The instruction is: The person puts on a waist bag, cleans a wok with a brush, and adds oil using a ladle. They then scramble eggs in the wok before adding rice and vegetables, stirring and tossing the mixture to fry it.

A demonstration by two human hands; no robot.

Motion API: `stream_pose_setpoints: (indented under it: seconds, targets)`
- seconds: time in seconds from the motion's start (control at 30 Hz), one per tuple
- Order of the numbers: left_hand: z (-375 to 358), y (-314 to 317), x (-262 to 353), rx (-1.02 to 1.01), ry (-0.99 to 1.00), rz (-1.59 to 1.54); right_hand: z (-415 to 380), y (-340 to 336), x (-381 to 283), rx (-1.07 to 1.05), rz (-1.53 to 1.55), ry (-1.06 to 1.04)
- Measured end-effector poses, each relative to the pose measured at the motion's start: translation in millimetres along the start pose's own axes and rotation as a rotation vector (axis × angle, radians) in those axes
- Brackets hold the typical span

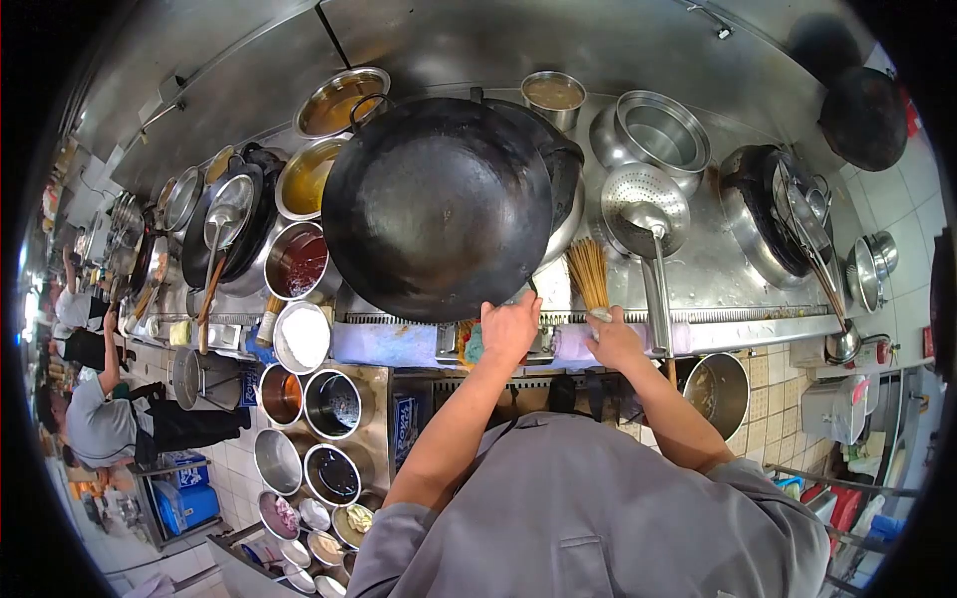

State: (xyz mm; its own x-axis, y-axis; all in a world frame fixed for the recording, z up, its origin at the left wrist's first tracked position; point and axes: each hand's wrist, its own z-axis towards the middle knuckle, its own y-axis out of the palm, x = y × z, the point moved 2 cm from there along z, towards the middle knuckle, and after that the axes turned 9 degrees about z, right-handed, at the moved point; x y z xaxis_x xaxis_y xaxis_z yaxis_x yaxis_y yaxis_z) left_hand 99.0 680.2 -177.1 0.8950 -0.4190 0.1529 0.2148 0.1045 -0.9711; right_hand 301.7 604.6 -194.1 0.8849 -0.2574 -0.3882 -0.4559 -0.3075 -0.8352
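Note:
A large black wok [439,209] is tilted up at the stove, its dark inside facing me. My left hand [509,331] is closed at its near right edge, where a small loop handle shows by the fingers. My right hand [614,340] is closed around the lower end of a bamboo wok brush [588,271], whose bristles point away from me. To the right of the brush, a perforated strainer [645,199] lies with a ladle [646,217] on it. Behind the black wok another dark wok [563,149] is partly hidden.
Pots of yellow liquid [311,179] and red sauce [298,262] stand left of the wok, near a bowl of white powder [302,337]. A steel pot [662,133] sits at the back right. Folded cloths [384,343] lie along the front edge. Another person [105,419] stands far left.

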Motion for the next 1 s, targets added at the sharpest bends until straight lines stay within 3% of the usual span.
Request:
stream_pose_setpoints:
  seconds: [0.2,0.33,0.4,0.53,0.67,0.73,0.77,0.87,0.9,1.0]
  targets:
    - [4,-35,-6,0.031,-0.074,-0.077,1,-1,17,0.024,0.073,-0.080]
    - [7,-51,-10,-0.078,-0.048,-0.061,2,-5,24,0.008,0.138,-0.106]
    - [12,-59,-12,-0.108,0.039,0.009,1,-6,22,0.029,0.161,-0.074]
    - [38,-67,-29,0.112,0.239,-0.017,3,-7,22,0.016,0.160,-0.070]
    - [43,-49,-53,0.127,0.265,0.000,5,-9,21,0.028,0.161,-0.103]
    - [45,-52,-60,0.313,0.234,-0.013,6,-6,23,0.039,0.190,-0.090]
    - [43,-47,-64,0.194,0.142,0.053,5,-4,25,0.064,0.241,-0.089]
    - [42,-38,-69,0.307,0.061,-0.014,0,-8,37,0.118,0.314,-0.056]
    - [41,-31,-72,0.221,-0.022,-0.111,-2,-9,43,0.148,0.339,-0.038]
    - [45,-20,-83,0.166,-0.024,-0.215,-7,-15,57,0.273,0.355,-0.049]
